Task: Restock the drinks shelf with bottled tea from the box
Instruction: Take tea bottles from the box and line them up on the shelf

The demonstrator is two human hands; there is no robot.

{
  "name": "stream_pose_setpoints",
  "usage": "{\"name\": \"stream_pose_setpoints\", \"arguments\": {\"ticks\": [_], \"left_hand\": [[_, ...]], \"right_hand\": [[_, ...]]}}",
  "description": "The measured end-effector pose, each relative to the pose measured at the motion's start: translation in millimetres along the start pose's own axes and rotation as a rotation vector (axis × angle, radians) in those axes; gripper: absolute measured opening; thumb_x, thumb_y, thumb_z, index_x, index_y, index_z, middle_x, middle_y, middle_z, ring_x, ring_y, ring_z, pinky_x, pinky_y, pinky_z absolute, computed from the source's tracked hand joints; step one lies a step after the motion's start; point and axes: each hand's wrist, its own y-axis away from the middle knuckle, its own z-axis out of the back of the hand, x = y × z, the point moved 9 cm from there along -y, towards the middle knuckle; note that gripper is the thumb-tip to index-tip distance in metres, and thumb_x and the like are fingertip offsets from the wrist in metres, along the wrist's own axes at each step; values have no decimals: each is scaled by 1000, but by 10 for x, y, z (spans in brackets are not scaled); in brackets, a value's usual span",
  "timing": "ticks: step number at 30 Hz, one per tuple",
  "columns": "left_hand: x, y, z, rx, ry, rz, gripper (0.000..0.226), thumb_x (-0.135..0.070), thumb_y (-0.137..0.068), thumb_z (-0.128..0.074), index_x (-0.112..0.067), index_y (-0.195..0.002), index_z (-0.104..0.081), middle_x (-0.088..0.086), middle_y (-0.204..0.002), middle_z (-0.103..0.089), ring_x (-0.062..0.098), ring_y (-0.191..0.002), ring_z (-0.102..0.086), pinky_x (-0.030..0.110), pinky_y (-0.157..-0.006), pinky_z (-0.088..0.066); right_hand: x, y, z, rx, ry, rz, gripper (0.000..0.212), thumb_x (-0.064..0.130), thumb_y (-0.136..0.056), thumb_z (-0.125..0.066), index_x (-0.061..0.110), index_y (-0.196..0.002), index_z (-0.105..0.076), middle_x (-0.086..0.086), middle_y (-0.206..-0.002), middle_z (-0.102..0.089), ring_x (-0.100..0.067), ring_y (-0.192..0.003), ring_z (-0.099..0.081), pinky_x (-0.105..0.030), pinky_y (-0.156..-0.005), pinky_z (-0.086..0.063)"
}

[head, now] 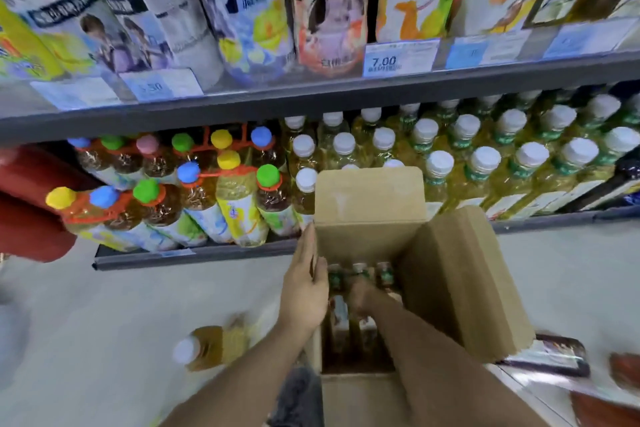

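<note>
1. Brown cardboard box (pixel 369 199), near centre: left wall is pressed by L hand (pixel 304 291), fingers straight.
2. Green-labelled tea bottle (pixel 358 270) inside is gripped by R hand (pixel 360 296), fingers curled.
3. Risk: bottle could be snagged on neighbours, box tipped.

Bare forearms (pixel 242 374), a bare left hand (pixel 304 291) and right hand (pixel 360 296), and dark grey fuzzy fabric (pixel 298 395) low between them.
</note>
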Motion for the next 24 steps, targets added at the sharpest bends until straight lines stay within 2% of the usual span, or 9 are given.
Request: {"name": "stream_pose_setpoints", "arguments": {"ticks": [3,5,8,10,15,17,19,22,24], "left_hand": [[-14,19,5,-4,28,9,63,-13,-105,-44,-51,-146,-15,-35,-154,-18,-16,-142,-19,1,-111,-14],[-15,21,0,-9,35,15,62,-15,-105,-45,-52,-146,-16,-35,-155,-20,-17,-142,-19,5,-114,-15],[31,16,-33,-12,74,34,62,-15,-105,-45,-53,-146,-18,-39,-153,-21,-16,-143,-19,7,-116,-15],[56,10,-49,-18,84,45,63,-14,-106,-45,-55,-145,-17,-42,-152,-20,-16,-143,-19,6,-115,-15],[87,0,-56,-8,41,67,65,-23,-106,-44,-63,-145,-13,-44,-149,-22,-25,-135,-20,-2,-106,-16],[76,-4,-51,-8,32,69,64,-24,-105,-45,-62,-146,-12,-41,-149,-24,-26,-133,-22,-5,-103,-17],[53,-5,-42,-9,-9,73,64,-24,-105,-44,-58,-149,-12,-33,-154,-27,-18,-135,-28,-4,-102,-19],[47,4,-19,-9,-82,60,61,-28,-105,-43,-47,-156,-15,-21,-159,-30,2,-141,-36,13,-109,-29],[48,14,-17,2,-120,52,59,-34,-105,-41,-43,-157,-15,-21,-162,-25,8,-145,-34,23,-114,-32]], "right_hand": [[13,-158,-109,77,-18,-52,16,13,-103,-43,12,-113,-56,7,-81,-48,-3,-64,-46,-8,-37,-39],[-36,-316,-205,105,-50,-97,14,11,-101,-47,12,-112,-55,2,-83,-54,-7,-65,-52,-12,-41,-45],[-194,-653,-363,143,-126,-156,22,19,-102,-49,-1,-108,-57,-19,-95,-66,-22,-65,-60,-32,-51,-53],[-99,-677,-304,91,-152,-141,27,21,-95,-62,1,-113,-60,-19,-96,-68,-23,-67,-62,-31,-53,-56],[76,-613,-168,50,-235,-130,44,11,-81,-75,2,-121,-61,-8,-109,-66,-33,-104,-66,-36,-79,-57],[158,-524,-137,66,-222,-106,50,14,-72,-83,3,-118,-65,-10,-104,-70,-31,-96,-68,-42,-79,-60],[314,-313,-34,64,-135,-28,43,19,-77,-81,6,-115,-66,-9,-105,-69,-28,-94,-68,-30,-70,-55],[480,105,124,69,-104,104,30,14,-88,-72,0,-114,-66,-13,-97,-65,-26,-84,-62,-20,-62,-48],[495,441,244,47,-81,172,16,11,-85,-73,0,-95,-67,-14,-76,-64,-24,-64,-58,-30,-58,-50]]}}
